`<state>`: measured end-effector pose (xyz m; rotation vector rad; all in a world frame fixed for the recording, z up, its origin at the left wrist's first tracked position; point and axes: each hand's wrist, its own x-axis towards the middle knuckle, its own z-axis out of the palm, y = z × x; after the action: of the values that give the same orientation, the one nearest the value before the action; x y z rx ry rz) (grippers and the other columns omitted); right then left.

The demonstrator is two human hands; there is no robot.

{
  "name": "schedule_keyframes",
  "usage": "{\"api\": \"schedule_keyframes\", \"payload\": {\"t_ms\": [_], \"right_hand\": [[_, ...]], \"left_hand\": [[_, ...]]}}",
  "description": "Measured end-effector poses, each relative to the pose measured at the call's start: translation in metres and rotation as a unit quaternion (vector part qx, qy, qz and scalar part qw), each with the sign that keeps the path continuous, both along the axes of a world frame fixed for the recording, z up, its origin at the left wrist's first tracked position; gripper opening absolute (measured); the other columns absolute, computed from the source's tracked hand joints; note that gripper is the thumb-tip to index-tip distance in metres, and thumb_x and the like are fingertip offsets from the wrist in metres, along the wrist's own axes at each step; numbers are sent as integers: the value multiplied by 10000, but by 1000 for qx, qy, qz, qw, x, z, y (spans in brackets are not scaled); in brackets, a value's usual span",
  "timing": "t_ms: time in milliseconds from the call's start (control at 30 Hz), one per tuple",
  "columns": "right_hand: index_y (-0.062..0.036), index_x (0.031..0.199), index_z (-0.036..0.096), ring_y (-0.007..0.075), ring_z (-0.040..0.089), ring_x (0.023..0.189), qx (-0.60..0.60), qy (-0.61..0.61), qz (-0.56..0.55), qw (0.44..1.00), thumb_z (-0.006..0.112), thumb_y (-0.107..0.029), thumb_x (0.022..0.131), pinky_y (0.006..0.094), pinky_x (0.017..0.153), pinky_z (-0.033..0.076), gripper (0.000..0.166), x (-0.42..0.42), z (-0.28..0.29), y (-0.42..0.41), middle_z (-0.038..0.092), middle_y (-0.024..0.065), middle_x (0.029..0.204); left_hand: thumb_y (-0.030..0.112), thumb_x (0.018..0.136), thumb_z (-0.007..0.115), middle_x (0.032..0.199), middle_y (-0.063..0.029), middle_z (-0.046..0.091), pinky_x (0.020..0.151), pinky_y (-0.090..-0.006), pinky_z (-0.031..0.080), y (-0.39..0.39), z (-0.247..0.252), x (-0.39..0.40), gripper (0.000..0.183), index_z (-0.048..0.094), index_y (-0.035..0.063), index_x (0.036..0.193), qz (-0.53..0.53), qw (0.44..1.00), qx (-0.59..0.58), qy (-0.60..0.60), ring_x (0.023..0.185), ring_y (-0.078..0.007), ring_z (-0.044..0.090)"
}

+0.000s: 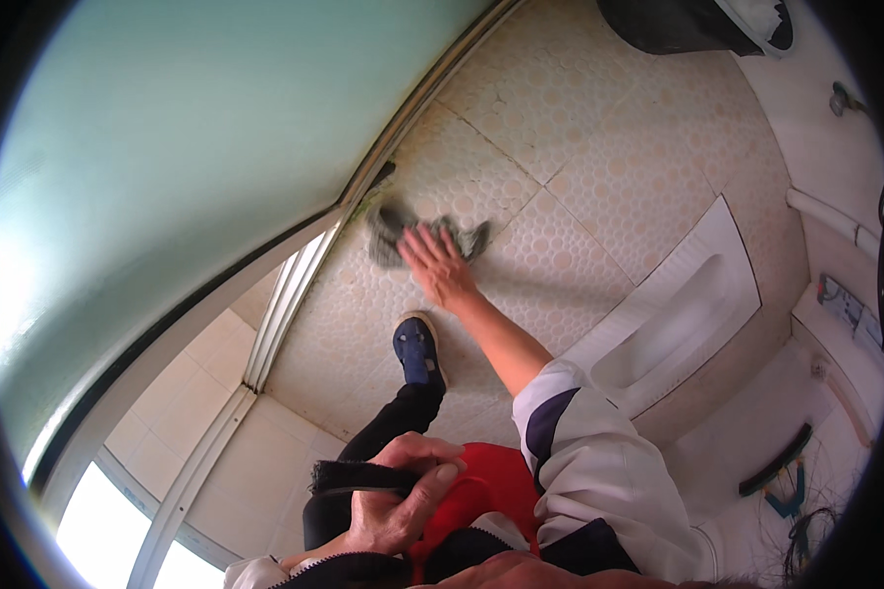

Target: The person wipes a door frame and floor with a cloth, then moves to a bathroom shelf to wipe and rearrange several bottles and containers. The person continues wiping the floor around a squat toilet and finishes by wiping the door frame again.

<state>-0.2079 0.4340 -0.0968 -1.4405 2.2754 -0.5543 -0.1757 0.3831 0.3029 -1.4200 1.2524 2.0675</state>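
My right hand [438, 272] lies flat with its fingers spread on a crumpled grey-green ribbed cloth [383, 247]. The cloth rests on the stained floor tiles [552, 250], which have a raised round pattern, close to the door track. Motion blurs the fingertips and part of the cloth. Held close to my body, my left hand [405, 493] grips a black fuzzy-edged strip [361, 477]; its exact kind is unclear, and the fingers hide part of it.
A white squat toilet [663, 331] is set into the floor at right. Frosted glass [191, 147] in a metal frame curves along the left, above a sliding-door track [295, 302]. My shoe [416, 346] stands below the cloth. A black bin [663, 26] is at top right, a white pipe [832, 213] below it.
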Motion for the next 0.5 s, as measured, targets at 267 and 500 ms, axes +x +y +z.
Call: {"api": "schedule_keyframes", "payload": {"t_ms": [267,500], "right_hand": [[-128,1387,406,297,368,1326,48,214,-277,935,508,-138,853,535,1098,256,544,-219,-9,94,374,86,1458],[-126,1343,469,298,304,1372,46,108,-214,970,512,-153,828,544,1123,196,517,-81,-9,77,348,74,1480]], "left_hand": [[17,884,577,844,-51,629,571,-190,409,10,-1,-2,128,599,-5,1008,-19,999,1,-34,633,-55,515],[7,872,570,784,-32,623,497,-180,364,36,-3,-9,123,600,5,992,-57,998,-7,-40,541,-30,455]]}}
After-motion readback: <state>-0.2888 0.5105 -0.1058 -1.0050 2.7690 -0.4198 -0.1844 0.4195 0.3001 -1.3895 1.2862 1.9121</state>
